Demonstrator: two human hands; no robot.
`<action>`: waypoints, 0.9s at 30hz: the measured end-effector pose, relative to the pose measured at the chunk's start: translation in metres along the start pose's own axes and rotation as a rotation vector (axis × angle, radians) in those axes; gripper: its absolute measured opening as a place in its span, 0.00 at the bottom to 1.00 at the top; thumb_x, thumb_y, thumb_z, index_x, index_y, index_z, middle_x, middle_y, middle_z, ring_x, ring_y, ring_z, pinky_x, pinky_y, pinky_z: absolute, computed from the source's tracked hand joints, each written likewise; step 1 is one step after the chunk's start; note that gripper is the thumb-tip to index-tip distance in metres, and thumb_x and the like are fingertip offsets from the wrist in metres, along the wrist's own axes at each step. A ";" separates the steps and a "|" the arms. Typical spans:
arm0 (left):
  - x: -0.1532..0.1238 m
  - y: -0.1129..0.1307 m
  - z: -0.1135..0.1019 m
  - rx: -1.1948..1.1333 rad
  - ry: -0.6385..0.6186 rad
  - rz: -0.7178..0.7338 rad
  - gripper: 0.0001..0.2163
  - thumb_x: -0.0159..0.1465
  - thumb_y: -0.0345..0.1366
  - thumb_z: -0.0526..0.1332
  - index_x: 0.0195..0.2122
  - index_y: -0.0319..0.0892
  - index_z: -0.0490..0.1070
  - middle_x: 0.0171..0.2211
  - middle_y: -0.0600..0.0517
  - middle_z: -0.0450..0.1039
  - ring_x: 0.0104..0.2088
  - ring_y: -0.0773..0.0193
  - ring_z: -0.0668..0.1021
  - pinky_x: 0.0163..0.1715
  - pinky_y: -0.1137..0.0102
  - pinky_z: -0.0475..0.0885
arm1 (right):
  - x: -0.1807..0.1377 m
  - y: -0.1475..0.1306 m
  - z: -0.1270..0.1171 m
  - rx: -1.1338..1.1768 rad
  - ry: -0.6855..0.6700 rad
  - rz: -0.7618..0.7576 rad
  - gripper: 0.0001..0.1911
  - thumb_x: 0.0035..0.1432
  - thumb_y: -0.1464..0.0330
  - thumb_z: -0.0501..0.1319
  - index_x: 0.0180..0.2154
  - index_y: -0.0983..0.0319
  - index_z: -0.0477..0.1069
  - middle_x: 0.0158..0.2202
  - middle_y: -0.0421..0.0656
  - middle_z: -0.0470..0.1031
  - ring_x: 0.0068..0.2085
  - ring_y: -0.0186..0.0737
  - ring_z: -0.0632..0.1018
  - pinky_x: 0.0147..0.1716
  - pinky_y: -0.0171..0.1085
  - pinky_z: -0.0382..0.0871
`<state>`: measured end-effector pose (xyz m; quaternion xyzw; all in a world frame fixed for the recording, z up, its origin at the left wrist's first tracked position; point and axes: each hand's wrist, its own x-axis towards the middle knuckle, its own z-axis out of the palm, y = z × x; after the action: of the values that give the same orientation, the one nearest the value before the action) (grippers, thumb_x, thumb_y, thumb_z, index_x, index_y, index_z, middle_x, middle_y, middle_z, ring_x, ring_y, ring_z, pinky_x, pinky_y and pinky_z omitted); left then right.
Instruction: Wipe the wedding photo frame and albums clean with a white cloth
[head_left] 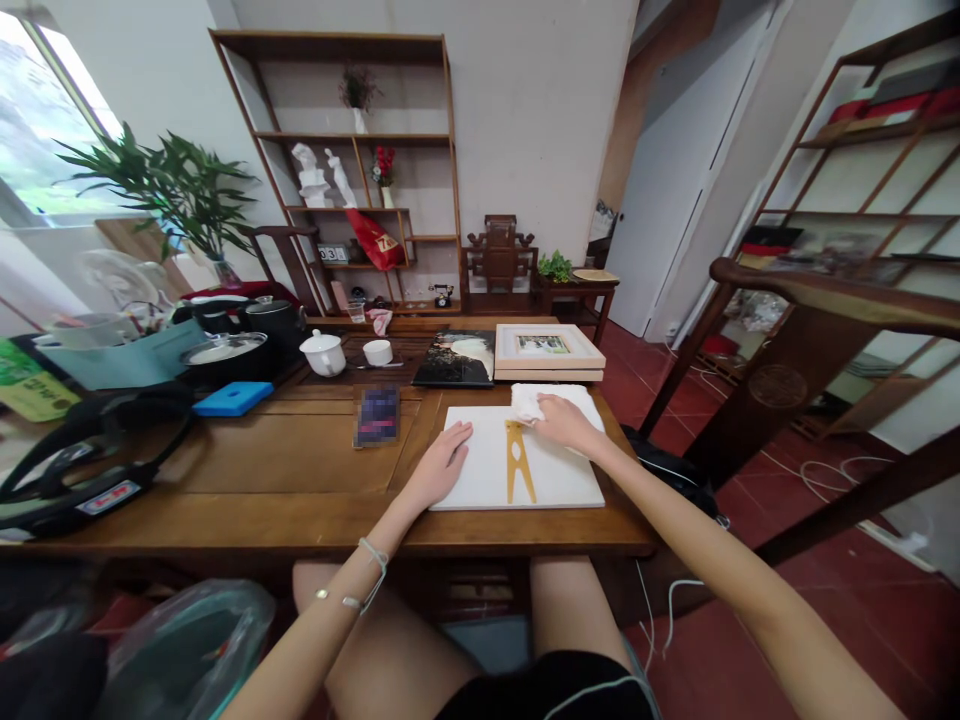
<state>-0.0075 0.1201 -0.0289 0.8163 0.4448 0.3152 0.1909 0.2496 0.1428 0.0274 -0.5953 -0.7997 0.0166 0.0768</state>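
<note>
Thighs (566, 600) lie lower centre, nearest the camera. Right of centre, the right hand (566, 420) has its grip closed on a white cloth (527, 400), probably light, soft, best held by the bunched end pointing left; long axis crosswise. Left hand (442, 462) rests open on the white board (472, 485), tabletop (300, 480) beneath.
</note>
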 end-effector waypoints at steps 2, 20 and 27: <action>0.000 0.000 0.000 0.004 -0.001 0.002 0.20 0.65 0.38 0.48 0.55 0.39 0.67 0.60 0.45 0.64 0.63 0.57 0.63 0.63 0.55 0.56 | -0.024 0.001 -0.007 0.010 -0.010 -0.027 0.19 0.50 0.74 0.55 0.45 0.68 0.72 0.51 0.55 0.72 0.54 0.52 0.70 0.51 0.41 0.60; -0.001 -0.005 0.002 -0.004 0.004 0.004 0.19 0.66 0.38 0.48 0.56 0.40 0.66 0.60 0.46 0.64 0.63 0.57 0.62 0.63 0.54 0.55 | -0.022 -0.005 -0.004 0.077 0.019 -0.111 0.33 0.48 0.77 0.52 0.58 0.72 0.61 0.60 0.54 0.62 0.64 0.49 0.57 0.61 0.46 0.48; 0.001 0.000 0.003 0.004 0.020 -0.013 0.20 0.66 0.38 0.47 0.55 0.38 0.67 0.59 0.44 0.65 0.62 0.56 0.63 0.63 0.54 0.56 | -0.086 -0.028 0.000 0.072 -0.071 -0.157 0.30 0.48 0.74 0.55 0.55 0.68 0.66 0.56 0.56 0.67 0.61 0.56 0.61 0.59 0.50 0.53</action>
<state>-0.0054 0.1207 -0.0309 0.8105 0.4527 0.3213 0.1868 0.2470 0.0526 0.0222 -0.5268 -0.8449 0.0604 0.0707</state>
